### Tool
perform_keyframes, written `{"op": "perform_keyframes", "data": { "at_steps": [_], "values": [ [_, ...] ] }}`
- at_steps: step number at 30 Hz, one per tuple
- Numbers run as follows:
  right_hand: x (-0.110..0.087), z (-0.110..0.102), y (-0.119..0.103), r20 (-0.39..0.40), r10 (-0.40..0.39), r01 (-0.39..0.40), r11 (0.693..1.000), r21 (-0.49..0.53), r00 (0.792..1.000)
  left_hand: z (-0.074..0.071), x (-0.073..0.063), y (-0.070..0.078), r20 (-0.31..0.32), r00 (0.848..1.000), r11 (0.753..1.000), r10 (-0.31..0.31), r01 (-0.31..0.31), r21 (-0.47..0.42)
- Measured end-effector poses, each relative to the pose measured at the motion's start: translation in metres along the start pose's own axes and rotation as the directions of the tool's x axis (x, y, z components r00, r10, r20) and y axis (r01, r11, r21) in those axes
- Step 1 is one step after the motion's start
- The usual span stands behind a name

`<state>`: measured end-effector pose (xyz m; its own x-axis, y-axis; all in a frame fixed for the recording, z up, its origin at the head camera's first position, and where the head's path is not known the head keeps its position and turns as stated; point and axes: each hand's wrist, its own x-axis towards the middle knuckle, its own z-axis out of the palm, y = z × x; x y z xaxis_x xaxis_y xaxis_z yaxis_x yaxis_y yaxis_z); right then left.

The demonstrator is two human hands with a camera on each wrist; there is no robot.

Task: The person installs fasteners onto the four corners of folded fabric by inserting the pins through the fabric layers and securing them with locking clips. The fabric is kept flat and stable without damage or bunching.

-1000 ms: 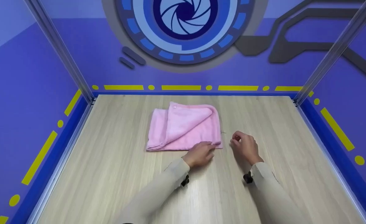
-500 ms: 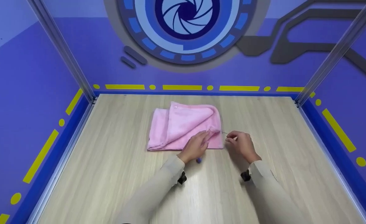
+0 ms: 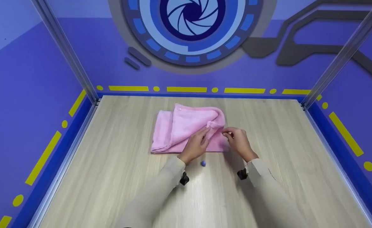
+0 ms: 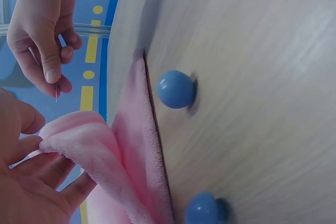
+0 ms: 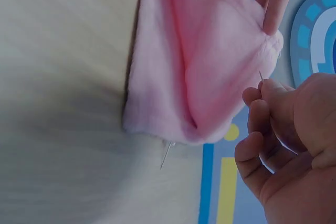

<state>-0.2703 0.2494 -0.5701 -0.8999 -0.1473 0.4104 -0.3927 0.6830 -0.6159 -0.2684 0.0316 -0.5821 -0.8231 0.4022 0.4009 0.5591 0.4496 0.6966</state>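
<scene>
A folded pink towel [image 3: 189, 120] lies on the wooden table, its near right corner lifted. My left hand [image 3: 194, 145] pinches that raised corner between thumb and fingers. To its right, my right hand [image 3: 239, 142] pinches a thin metal needle [image 5: 261, 76] between thumb and index finger, the tip showing close to the lifted towel edge. In the right wrist view another thin pointed metal piece [image 5: 167, 156] sticks out at the towel's side edge. A small blue ball [image 3: 203, 163] rests on the table below the left hand.
The left wrist view shows a second blue ball [image 4: 202, 208] beside the towel. The wooden tabletop [image 3: 110, 183] is bounded by blue-purple walls [image 3: 21, 95] with metal corner posts [image 3: 337, 57].
My left hand has taken hold of the towel corner and lifted it up and back. My right hand has moved left toward it. The blue ball has come into view.
</scene>
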Motion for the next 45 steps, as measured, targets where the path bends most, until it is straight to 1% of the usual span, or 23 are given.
{"op": "perform_keyframes", "data": {
  "at_steps": [3,6,12,14,17,23,28,32,35,39,42,45],
  "values": [
    [0.004,0.003,-0.005,-0.006,-0.01,0.01,1.0,0.016,1.0,-0.002,0.001,0.001,-0.011,1.0,1.0,-0.012,0.012,-0.022],
    [0.008,0.006,-0.01,-0.006,-0.007,0.008,0.999,0.033,1.0,-0.003,0.001,0.001,-0.025,1.0,0.999,-0.004,0.003,-0.035],
    [0.016,0.013,-0.017,0.031,-0.005,0.003,0.998,0.061,1.0,-0.005,0.003,0.0,-0.046,0.999,0.998,-0.007,0.004,-0.068],
    [0.017,0.016,-0.018,0.031,-0.01,0.008,0.998,0.063,0.999,-0.005,0.003,0.001,-0.049,0.999,0.997,-0.007,0.003,-0.082],
    [0.017,0.019,-0.018,0.025,-0.022,0.02,0.997,0.074,0.999,-0.006,0.002,0.002,-0.061,0.998,0.996,0.006,-0.011,-0.093],
    [0.019,0.024,-0.019,0.003,-0.039,0.039,0.995,0.09,0.999,-0.005,0.003,0.002,-0.092,0.995,0.996,0.031,-0.038,-0.08],
    [0.02,0.027,-0.02,-0.009,-0.029,0.029,0.996,0.086,1.0,-0.007,0.002,0.003,-0.087,0.996,0.997,0.024,-0.03,-0.074],
    [0.021,0.029,-0.02,-0.014,-0.018,0.019,0.996,0.083,1.0,-0.008,0.002,0.004,-0.068,0.998,0.995,-0.002,-0.005,-0.101],
    [0.021,0.031,-0.02,-0.024,-0.023,0.025,0.997,0.08,0.999,-0.009,0.002,0.005,-0.061,0.998,0.994,-0.011,0.004,-0.11],
    [0.021,0.033,-0.02,-0.045,-0.053,0.056,0.996,0.074,0.998,-0.009,0.002,0.005,-0.068,0.998,0.995,-0.01,0.003,-0.105],
    [0.021,0.035,-0.019,-0.061,-0.078,0.083,0.994,0.075,0.995,-0.008,0.002,0.006,-0.076,0.997,0.995,0.001,-0.009,-0.102],
    [0.021,0.036,-0.019,-0.073,-0.077,0.084,0.992,0.09,0.994,-0.008,0.002,0.006,-0.081,0.997,0.995,0.014,-0.022,-0.099]
  ]
}}
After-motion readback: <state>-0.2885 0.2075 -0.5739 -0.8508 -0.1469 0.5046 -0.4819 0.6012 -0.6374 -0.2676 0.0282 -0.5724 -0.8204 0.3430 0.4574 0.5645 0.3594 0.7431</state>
